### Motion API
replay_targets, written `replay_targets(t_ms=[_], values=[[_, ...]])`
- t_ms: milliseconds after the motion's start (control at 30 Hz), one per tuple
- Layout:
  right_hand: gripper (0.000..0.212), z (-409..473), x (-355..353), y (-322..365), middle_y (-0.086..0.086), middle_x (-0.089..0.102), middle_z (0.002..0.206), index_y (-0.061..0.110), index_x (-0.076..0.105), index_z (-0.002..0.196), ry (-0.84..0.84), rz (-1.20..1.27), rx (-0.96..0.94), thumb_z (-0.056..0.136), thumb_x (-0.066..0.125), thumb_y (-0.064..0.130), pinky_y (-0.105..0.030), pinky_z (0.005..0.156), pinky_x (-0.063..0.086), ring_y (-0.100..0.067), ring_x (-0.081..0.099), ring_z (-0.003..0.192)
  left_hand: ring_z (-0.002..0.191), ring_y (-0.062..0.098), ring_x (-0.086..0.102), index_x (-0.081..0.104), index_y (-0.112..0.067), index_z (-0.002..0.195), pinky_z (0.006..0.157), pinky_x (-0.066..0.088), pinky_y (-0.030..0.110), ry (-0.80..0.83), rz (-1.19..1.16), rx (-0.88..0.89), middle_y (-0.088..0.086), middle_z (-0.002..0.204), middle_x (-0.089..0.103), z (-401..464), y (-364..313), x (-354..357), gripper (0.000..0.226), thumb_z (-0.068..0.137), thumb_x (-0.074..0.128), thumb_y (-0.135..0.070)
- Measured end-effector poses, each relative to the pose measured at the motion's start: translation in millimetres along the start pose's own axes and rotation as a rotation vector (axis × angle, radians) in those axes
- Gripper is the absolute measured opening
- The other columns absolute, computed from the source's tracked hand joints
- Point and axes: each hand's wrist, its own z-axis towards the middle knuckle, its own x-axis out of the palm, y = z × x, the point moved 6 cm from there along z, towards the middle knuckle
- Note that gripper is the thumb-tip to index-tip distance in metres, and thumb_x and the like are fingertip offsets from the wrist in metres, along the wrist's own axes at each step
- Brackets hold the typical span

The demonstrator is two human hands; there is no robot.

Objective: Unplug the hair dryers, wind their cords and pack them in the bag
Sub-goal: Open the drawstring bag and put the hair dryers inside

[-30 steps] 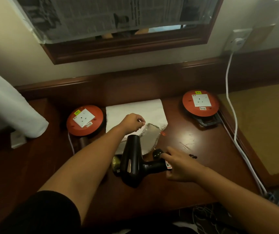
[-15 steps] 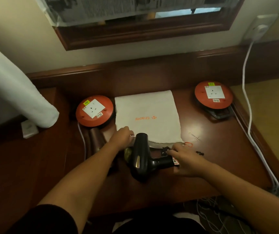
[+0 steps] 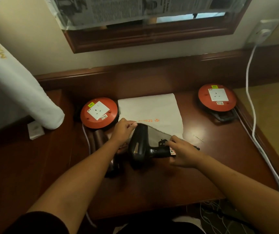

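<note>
A white cloth bag [image 3: 154, 110] with orange lettering lies flat on the wooden desk [image 3: 152, 179]. My left hand [image 3: 123, 130] pinches its near edge and lifts it, so the mouth gapes. A black hair dryer [image 3: 139, 146] lies with its nozzle at that mouth. My right hand [image 3: 181, 151] grips the dryer's handle together with its wound cord and black plug [image 3: 162, 142]. A second, brownish hair dryer [image 3: 99, 137] lies left of my left forearm, largely hidden.
Two orange round socket reels stand on the desk, one at the left [image 3: 99, 113] and one at the right [image 3: 217, 97]. A white cable [image 3: 250, 92] runs from a wall socket [image 3: 263, 32] down the right edge. A white rolled bundle [image 3: 17, 92] leans at left.
The bag lay flat half a second ago; now my left hand has lifted its near edge again and the dryer's nozzle has moved forward to the opening. My view has shifted slightly.
</note>
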Motion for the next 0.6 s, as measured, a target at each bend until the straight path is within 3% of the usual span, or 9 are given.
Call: replay_targets(t_ms=[100,300,600], values=[[0.05,12,-1,-2,0.002,0.046,0.11,0.022,0.052,0.121,-0.029,0.064,0.106,0.074,0.064,0.033,-0.034,0.071,0.052,-0.016,0.052,0.082,0.094,0.023,0.057,0.068,-0.014,0.118,0.086,0.045,0.029,-0.007,-0.021,0.02,0.008,0.097,0.057,-4,-6,-1,0.028,0.096,0.055,-0.025],[0.045,38,1,0,-0.004,0.047,0.11,0.014,0.053,0.114,-0.094,0.111,0.301,0.077,0.065,0.037,-0.035,0.069,0.052,-0.022,0.054,0.083,0.092,0.02,0.056,0.068,-0.015,0.118,0.084,0.043,0.028,-0.099,0.011,0.063,0.003,0.093,0.054,-9,-10,-8,0.028,0.095,0.056,-0.024],[0.045,75,6,15,-0.009,0.05,0.107,0.012,0.053,0.107,-0.187,0.238,0.546,0.074,0.067,0.039,-0.034,0.07,0.048,-0.031,0.058,0.088,0.092,0.023,0.06,0.067,-0.012,0.119,0.083,0.047,0.03,-0.095,-0.031,0.139,0.01,0.094,0.061,-15,-21,0,0.028,0.095,0.057,-0.019]])
